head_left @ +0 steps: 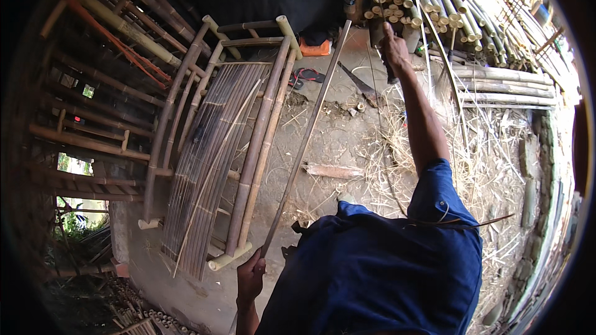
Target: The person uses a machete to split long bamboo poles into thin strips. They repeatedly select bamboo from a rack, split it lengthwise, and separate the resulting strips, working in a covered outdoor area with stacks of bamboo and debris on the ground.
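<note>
My left hand [251,276], low in the view, is closed around the lower end of a long, narrow bamboo strip [304,142]. The strip slants up and away to the right, over the floor beside the bamboo frame. My right arm reaches far forward, and my right hand [396,49] is closed near the stacked bamboo poles [422,0]. A dark, flat thing [392,75] shows beside its fingers; its kind is hard to make out. To the left stands a bamboo frame [261,149] with dark bamboo slats [214,142] lying lengthwise in it.
A saw-like blade [359,85] and sandals [307,75] lie on the ground ahead, near an orange object [315,47]. A short piece of wood [334,170] rests on the floor. Bamboo shavings [397,142] are strewn at the right. Bamboo railings [99,139] line the left side.
</note>
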Demonstrator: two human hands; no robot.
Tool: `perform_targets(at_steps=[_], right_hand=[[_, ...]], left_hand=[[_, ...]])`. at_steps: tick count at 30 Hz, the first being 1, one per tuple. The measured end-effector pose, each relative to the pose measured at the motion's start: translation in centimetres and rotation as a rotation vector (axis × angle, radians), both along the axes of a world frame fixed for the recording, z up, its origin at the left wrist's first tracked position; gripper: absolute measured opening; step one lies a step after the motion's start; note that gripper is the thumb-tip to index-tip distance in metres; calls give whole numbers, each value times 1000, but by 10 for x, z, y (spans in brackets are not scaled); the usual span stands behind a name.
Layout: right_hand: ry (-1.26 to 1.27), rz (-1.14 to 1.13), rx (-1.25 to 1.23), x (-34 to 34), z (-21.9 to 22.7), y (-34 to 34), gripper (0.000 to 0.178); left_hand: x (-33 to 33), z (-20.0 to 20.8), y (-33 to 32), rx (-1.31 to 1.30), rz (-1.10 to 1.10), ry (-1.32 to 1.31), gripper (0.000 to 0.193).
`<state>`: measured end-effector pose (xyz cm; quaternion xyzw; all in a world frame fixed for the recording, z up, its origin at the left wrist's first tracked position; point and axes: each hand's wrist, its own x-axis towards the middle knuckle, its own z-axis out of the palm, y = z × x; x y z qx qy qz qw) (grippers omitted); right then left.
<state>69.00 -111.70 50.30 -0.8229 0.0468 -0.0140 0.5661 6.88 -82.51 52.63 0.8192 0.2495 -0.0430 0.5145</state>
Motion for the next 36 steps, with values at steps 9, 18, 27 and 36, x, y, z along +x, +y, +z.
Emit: perform_targets(at_steps=[9,18,27,36], right_hand=[[-372,707,-710,-207,-48,53,76],[-155,464,-765,-113,-29,10,74],[-62,67,-767,-6,2,-48,81],[298,-121,265,1,-142,-94,57]], left_hand=[[83,-9,-23,-366,40,70,39],[59,-8,-16,-170,-90,9,43],[-1,26,-18,-141,36,155,59],[38,-20,-21,411,6,60,46]])
